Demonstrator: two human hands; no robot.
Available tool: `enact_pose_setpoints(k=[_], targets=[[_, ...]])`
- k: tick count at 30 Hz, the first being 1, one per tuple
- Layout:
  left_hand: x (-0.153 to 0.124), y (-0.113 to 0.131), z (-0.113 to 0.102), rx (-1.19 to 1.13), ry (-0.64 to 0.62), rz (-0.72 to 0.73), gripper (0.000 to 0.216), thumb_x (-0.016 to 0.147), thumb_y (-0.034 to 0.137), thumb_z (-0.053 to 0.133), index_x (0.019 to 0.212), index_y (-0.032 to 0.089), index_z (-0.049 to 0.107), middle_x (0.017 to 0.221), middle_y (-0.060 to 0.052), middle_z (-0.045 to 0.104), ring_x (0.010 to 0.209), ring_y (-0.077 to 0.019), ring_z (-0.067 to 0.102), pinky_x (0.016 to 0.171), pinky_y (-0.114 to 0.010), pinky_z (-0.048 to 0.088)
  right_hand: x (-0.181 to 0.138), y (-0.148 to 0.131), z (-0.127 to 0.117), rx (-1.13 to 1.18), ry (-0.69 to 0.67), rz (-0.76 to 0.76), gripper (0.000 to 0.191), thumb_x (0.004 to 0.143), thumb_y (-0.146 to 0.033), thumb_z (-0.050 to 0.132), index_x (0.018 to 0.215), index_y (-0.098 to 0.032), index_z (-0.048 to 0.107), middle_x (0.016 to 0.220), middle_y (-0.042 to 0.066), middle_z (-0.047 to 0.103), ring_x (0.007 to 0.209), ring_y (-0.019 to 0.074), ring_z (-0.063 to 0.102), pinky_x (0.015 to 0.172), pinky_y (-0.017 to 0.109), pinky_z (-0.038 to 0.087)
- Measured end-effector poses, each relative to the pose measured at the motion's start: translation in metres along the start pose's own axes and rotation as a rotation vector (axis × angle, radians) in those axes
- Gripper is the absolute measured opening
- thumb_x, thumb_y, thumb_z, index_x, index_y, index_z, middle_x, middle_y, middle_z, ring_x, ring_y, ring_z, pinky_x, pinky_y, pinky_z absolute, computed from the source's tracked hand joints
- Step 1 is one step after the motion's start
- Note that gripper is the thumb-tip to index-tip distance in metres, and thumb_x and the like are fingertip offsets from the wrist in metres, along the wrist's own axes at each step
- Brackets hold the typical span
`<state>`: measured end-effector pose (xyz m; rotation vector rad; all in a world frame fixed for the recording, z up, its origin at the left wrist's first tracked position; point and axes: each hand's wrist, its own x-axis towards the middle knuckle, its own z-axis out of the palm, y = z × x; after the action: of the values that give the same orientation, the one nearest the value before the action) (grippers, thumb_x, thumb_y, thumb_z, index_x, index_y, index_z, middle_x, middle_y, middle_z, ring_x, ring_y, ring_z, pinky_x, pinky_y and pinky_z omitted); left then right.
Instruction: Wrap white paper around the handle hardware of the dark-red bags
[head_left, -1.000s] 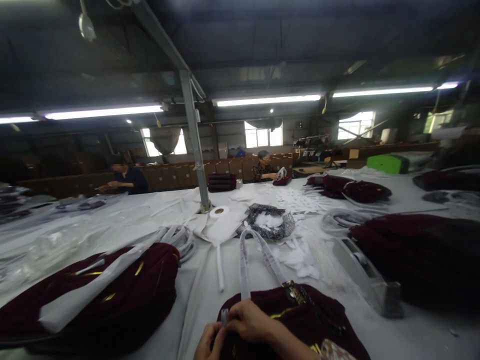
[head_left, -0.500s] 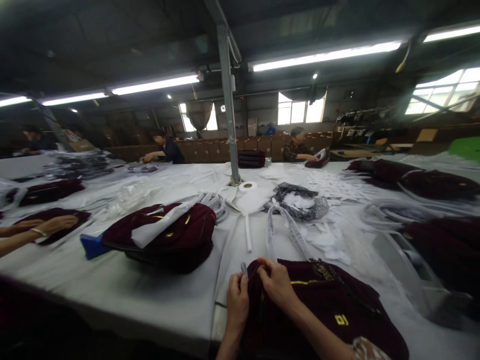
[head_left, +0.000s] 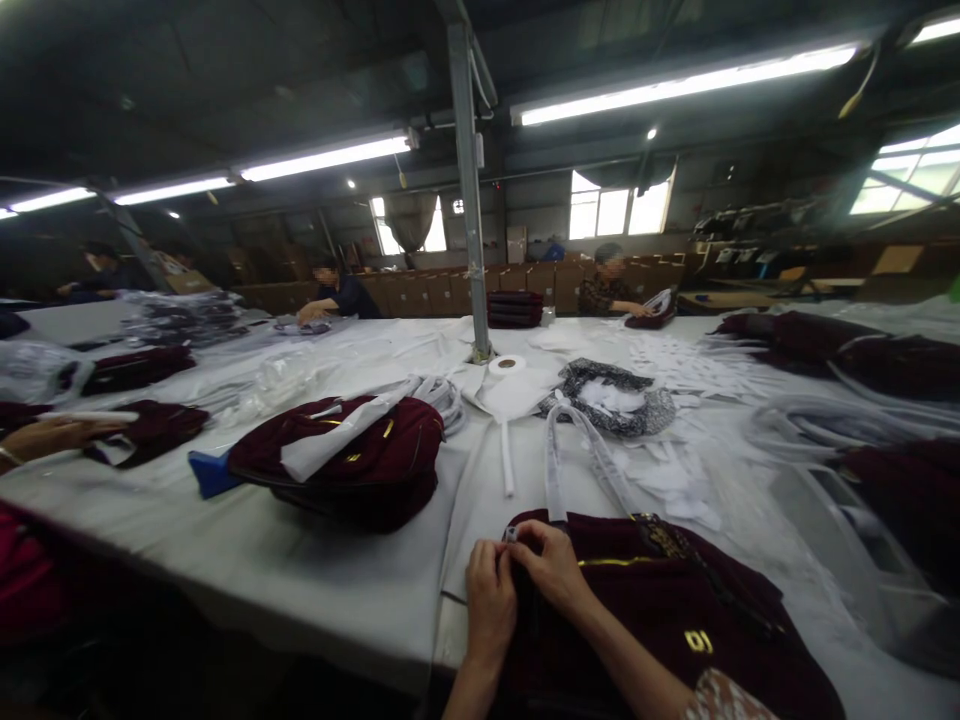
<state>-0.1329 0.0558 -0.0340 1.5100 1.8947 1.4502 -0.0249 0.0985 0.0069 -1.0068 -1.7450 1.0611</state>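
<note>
A dark maroon bag [head_left: 660, 620] with gold trim and white wrapped handles [head_left: 574, 465] lies on the white table [head_left: 315, 580] right in front of me. My left hand [head_left: 489, 600] and my right hand [head_left: 551, 570] meet at the bag's near left corner. Both hands are closed in a pinch on a small white piece [head_left: 511, 535] at the bag's edge. What the piece is cannot be made out.
A pile of maroon bags [head_left: 352, 460] lies to the left, with a blue object [head_left: 212, 472] beside it. A steel post [head_left: 469, 180] rises mid-table near a tape roll [head_left: 508, 364]. Another person's hand [head_left: 45, 438] rests at far left. People work at the far side.
The view has swung left and down, bringing the left pile and a neighbour's hand into sight. My hands stay pinched together at the bag's corner, slightly shifted.
</note>
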Motion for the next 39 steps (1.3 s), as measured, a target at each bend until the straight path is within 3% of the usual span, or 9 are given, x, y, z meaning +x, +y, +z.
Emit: enact_pose_setpoints(k=[5, 8, 11, 14, 17, 22, 27, 34, 39], targets=[[-0.002, -0.004, 0.002, -0.032, 0.004, -0.091, 0.022, 0.085, 0.035, 0.042, 0.076, 0.02, 0.055, 0.079, -0.005, 0.059, 0.08, -0.0208, 0.056, 0.076, -0.035, 0.042, -0.003, 0.003, 0.001, 0.05, 0.007, -0.064, 0.009, 0.078, -0.02, 0.054, 0.076, -0.017, 0.063, 0.073, 0.001, 0.067, 0.071, 0.016, 0.061, 0.069, 0.023, 0.045], [0.001, -0.008, -0.002, -0.19, 0.0, -0.166, 0.028, 0.081, 0.041, 0.05, 0.095, 0.018, 0.058, 0.097, -0.008, 0.062, 0.094, -0.0213, 0.058, 0.083, -0.034, 0.045, -0.003, 0.006, -0.001, 0.076, -0.019, -0.086, 0.008, 0.079, -0.019, 0.053, 0.077, -0.017, 0.061, 0.074, 0.001, 0.066, 0.071, 0.0151, 0.06, 0.067, 0.022, 0.044], [0.008, -0.013, -0.008, -0.41, -0.178, -0.16, 0.042, 0.076, 0.041, 0.058, 0.111, 0.017, 0.057, 0.117, -0.009, 0.059, 0.11, -0.0214, 0.053, 0.093, -0.033, 0.042, -0.003, 0.011, -0.004, 0.093, -0.076, -0.116, 0.01, 0.079, -0.017, 0.052, 0.081, -0.017, 0.062, 0.077, 0.0, 0.066, 0.073, 0.0145, 0.06, 0.068, 0.022, 0.044], [0.014, -0.016, -0.009, -0.555, -0.321, -0.25, 0.039, 0.071, 0.041, 0.064, 0.1, 0.015, 0.066, 0.103, -0.007, 0.068, 0.101, -0.0232, 0.059, 0.09, -0.032, 0.045, -0.003, 0.015, -0.004, 0.065, -0.062, -0.113, 0.009, 0.078, -0.017, 0.054, 0.08, -0.017, 0.062, 0.075, 0.0, 0.065, 0.071, 0.0139, 0.059, 0.065, 0.021, 0.043], [0.012, -0.015, -0.005, -0.492, -0.17, -0.34, 0.035, 0.067, 0.042, 0.067, 0.089, 0.016, 0.07, 0.09, -0.006, 0.072, 0.089, -0.0241, 0.064, 0.082, -0.033, 0.05, -0.001, 0.018, -0.001, 0.042, 0.021, -0.051, 0.007, 0.076, -0.02, 0.056, 0.077, -0.017, 0.062, 0.071, 0.0, 0.064, 0.066, 0.0135, 0.057, 0.061, 0.021, 0.043], [0.0, -0.007, 0.002, 0.084, 0.034, 0.053, 0.021, 0.082, 0.03, 0.052, 0.09, 0.022, 0.07, 0.09, -0.005, 0.071, 0.085, -0.0223, 0.064, 0.087, -0.042, 0.047, 0.004, 0.024, 0.003, 0.057, 0.082, 0.095, 0.015, 0.074, -0.031, 0.058, 0.071, -0.016, 0.061, 0.065, 0.001, 0.063, 0.061, 0.0147, 0.057, 0.06, 0.024, 0.044], [-0.007, 0.001, 0.007, 0.445, 0.037, 0.467, 0.032, 0.086, 0.007, 0.037, 0.098, 0.018, 0.063, 0.083, -0.003, 0.069, 0.075, -0.0154, 0.064, 0.092, -0.043, 0.046, 0.012, 0.04, 0.005, 0.19, 0.086, 0.277, 0.024, 0.067, -0.039, 0.062, 0.063, -0.016, 0.059, 0.057, 0.001, 0.062, 0.055, 0.0159, 0.057, 0.055, 0.024, 0.043], [-0.015, 0.004, 0.011, 0.684, 0.0, 0.649, 0.045, 0.076, -0.002, 0.036, 0.115, 0.009, 0.054, 0.101, -0.01, 0.066, 0.094, -0.0206, 0.062, 0.094, -0.043, 0.045, 0.014, 0.054, 0.009, 0.334, 0.156, 0.366, 0.021, 0.061, -0.035, 0.066, 0.059, -0.016, 0.057, 0.05, -0.001, 0.06, 0.047, 0.0136, 0.054, 0.048, 0.023, 0.041], [-0.02, 0.007, 0.006, 0.624, -0.007, 0.638, 0.041, 0.08, 0.004, 0.038, 0.113, 0.018, 0.057, 0.11, -0.012, 0.063, 0.104, -0.0235, 0.059, 0.094, -0.045, 0.045, 0.013, 0.048, 0.007, 0.38, 0.165, 0.339, 0.021, 0.063, -0.035, 0.065, 0.061, -0.016, 0.056, 0.049, -0.002, 0.059, 0.045, 0.0118, 0.052, 0.046, 0.022, 0.039]])
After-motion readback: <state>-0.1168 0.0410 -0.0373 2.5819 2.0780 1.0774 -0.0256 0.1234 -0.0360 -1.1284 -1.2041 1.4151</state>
